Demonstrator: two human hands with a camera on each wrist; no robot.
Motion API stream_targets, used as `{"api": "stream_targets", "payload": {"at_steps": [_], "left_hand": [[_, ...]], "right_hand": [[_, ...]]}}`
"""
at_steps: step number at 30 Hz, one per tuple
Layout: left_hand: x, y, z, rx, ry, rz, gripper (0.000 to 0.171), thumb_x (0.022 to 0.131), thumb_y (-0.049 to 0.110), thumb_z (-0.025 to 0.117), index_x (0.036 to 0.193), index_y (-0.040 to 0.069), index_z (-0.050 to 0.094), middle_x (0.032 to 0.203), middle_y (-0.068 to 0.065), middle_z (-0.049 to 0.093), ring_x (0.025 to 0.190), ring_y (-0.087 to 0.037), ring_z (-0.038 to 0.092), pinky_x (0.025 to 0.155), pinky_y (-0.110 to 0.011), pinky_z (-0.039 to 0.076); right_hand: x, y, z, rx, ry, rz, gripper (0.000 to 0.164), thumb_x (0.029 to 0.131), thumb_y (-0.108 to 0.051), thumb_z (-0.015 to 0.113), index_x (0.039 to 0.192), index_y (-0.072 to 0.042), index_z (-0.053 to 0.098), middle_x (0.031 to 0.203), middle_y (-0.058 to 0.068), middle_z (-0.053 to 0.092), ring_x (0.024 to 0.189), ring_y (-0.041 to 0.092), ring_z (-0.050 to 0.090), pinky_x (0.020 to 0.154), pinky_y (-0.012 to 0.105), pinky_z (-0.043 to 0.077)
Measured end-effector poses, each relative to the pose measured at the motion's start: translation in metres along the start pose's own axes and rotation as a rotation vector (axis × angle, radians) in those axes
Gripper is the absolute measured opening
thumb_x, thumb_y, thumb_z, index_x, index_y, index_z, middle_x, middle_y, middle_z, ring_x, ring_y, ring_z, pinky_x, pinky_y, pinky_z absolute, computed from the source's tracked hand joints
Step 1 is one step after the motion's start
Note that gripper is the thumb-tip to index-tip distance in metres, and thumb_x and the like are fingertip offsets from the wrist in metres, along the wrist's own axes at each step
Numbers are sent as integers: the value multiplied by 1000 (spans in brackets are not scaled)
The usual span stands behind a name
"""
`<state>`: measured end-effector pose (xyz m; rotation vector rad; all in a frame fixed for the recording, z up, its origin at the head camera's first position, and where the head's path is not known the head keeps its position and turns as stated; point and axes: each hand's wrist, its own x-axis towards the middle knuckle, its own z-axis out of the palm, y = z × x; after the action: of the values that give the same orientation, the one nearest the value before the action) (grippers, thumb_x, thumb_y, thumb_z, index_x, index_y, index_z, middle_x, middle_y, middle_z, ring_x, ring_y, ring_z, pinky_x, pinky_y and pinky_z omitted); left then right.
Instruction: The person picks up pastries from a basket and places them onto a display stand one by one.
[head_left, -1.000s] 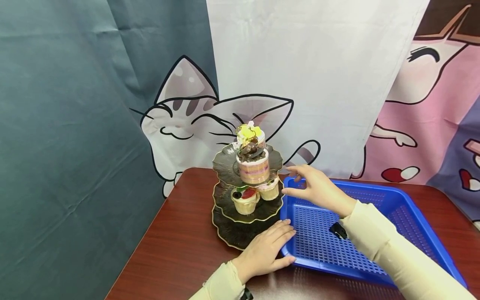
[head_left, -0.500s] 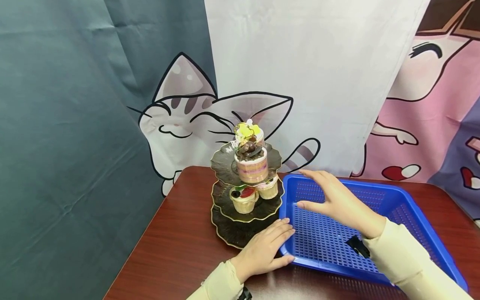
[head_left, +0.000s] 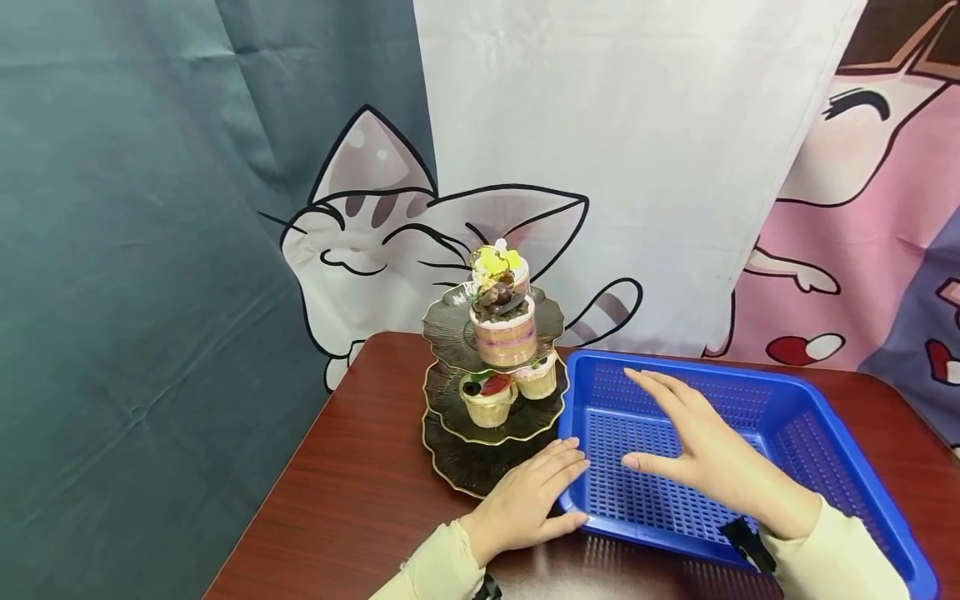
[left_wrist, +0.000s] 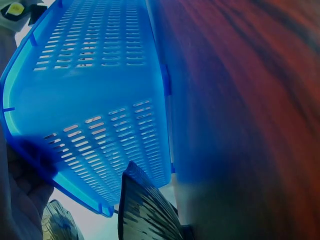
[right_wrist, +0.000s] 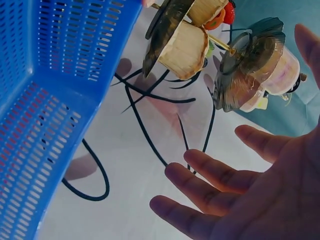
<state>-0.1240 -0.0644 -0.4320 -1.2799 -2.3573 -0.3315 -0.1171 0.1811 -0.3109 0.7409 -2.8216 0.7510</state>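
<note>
My left hand (head_left: 525, 504) rests at the near-left corner of a blue plastic basket (head_left: 712, 367), palm down, fingertips on its left rim. Over the basket, my right hand (head_left: 716, 454) is held with thumb and fingers spread apart, nothing between them; the right wrist view also shows its extended fingers (right_wrist: 220, 175). Left of the basket stands a three-tier dark stand (head_left: 465, 462) with gold scalloped edges. On its top tier are a layered cup cake (head_left: 506, 340) with chocolate topping and another with yellow topping (head_left: 495, 262). The middle tier bears a fruit-topped cupcake (head_left: 489, 407) and a pink-topped cupcake (head_left: 538, 382).
Everything stands on a reddish-brown wooden table (head_left: 330, 475). Behind it hangs a cloth backdrop (head_left: 645, 167) with cartoon cats and a cartoon figure. The stand's tiers reach close to the basket's left rim.
My right hand has drawn back from beside the stand, moving right and toward me over the basket. The left hand stays on the rim; the cakes stay on their tiers.
</note>
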Motion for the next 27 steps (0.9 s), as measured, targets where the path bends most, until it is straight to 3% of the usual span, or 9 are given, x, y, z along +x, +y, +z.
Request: {"api": "stream_targets", "payload": {"at_steps": [11,27], "left_hand": [[-2,1,1,-4,-13,-6,58,88,44,64,132,7,55,137,-4,56,141,-17,39,120,-29,29],[0,1,-1,15,-9,8,59,86,44,66,132,8,55,136,-3,57,141,-17,39,120,-28,28]], "right_hand": [[-24,12,9,40,9,12,96,77,-45,76,154,-29,19,151,19,33,131,46,34,86,77,39],[-50,21,16,24,6,12,93,75,-48,77,151,-36,23,153,13,30,129,42,37,77,78,41]]}}
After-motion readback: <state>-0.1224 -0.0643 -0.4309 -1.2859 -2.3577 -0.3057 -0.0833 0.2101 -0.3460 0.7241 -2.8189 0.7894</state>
